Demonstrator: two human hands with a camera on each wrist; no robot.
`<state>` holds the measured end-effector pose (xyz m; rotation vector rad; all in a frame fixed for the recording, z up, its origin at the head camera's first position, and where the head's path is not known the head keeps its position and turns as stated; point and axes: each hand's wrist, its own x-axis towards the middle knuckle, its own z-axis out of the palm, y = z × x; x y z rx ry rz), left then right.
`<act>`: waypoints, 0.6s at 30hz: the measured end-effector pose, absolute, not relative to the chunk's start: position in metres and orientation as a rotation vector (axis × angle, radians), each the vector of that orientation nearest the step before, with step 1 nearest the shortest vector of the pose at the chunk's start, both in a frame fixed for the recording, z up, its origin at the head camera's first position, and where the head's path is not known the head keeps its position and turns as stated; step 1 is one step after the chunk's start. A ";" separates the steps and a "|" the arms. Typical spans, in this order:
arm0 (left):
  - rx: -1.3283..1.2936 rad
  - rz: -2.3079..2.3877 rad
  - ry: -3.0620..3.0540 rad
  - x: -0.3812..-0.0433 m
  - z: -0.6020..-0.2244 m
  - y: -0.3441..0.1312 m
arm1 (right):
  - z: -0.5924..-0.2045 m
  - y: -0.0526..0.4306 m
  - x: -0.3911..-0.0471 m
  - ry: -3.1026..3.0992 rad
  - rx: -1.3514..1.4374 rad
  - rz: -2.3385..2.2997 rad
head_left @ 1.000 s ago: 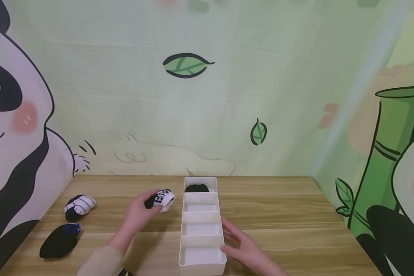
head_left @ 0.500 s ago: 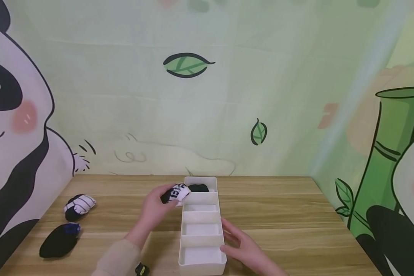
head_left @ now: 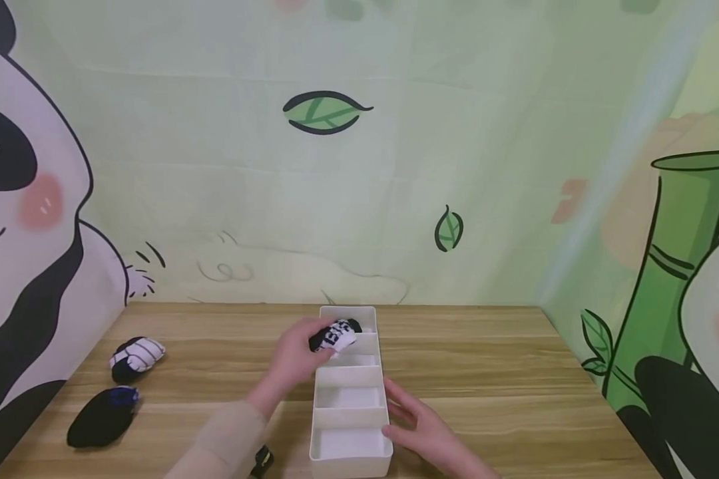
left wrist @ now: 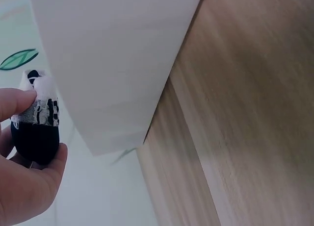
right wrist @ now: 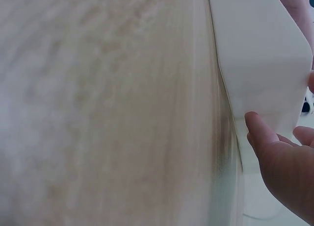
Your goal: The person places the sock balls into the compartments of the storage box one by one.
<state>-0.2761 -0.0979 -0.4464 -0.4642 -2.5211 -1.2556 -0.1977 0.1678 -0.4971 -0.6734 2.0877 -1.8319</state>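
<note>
My left hand (head_left: 299, 352) pinches a rolled black-and-white sock (head_left: 337, 336) with dark lettering between thumb and fingers. The sock is over the far part of a long white divided box (head_left: 344, 414), about the second compartment from the back. In the left wrist view the sock (left wrist: 37, 123) is gripped beside the box's outer wall (left wrist: 108, 64). A black sock (head_left: 355, 324) lies in the farthest compartment, now mostly hidden behind the held one. My right hand (head_left: 422, 426) rests against the box's right side near the front, thumb and fingers extended; the right wrist view shows its thumb on the wall (right wrist: 265, 54).
On the wooden table (head_left: 485, 359) at the left lie a white-and-black striped rolled sock (head_left: 138, 359) and a black one with a blue edge (head_left: 103, 418). A small black-and-yellow item (head_left: 263, 460) is partly hidden by the left sleeve. A printed backdrop (head_left: 365, 199) stands behind the table.
My left hand has carried the lettered sock rightward from beside the box to over its far compartments. The right hand has stayed at the box's side.
</note>
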 end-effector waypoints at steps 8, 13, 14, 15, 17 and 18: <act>-0.570 -1.195 -2.588 -0.283 -0.452 -0.089 | -0.497 0.166 -0.197 2.099 -0.714 -1.834; -0.604 -1.186 -2.598 -0.285 -0.454 -0.085 | -0.497 0.166 -0.198 2.098 -0.718 -1.831; -0.607 -1.185 -2.601 -0.286 -0.454 -0.085 | -0.497 0.166 -0.198 2.101 -0.719 -1.829; -0.615 -1.171 -2.602 -0.286 -0.455 -0.084 | -0.497 0.166 -0.198 2.102 -0.721 -1.829; -0.621 -1.167 -2.608 -0.287 -0.456 -0.083 | -0.498 0.167 -0.198 2.107 -0.724 -1.826; -0.623 -1.164 -2.613 -0.288 -0.456 -0.083 | -0.498 0.167 -0.198 2.109 -0.717 -1.825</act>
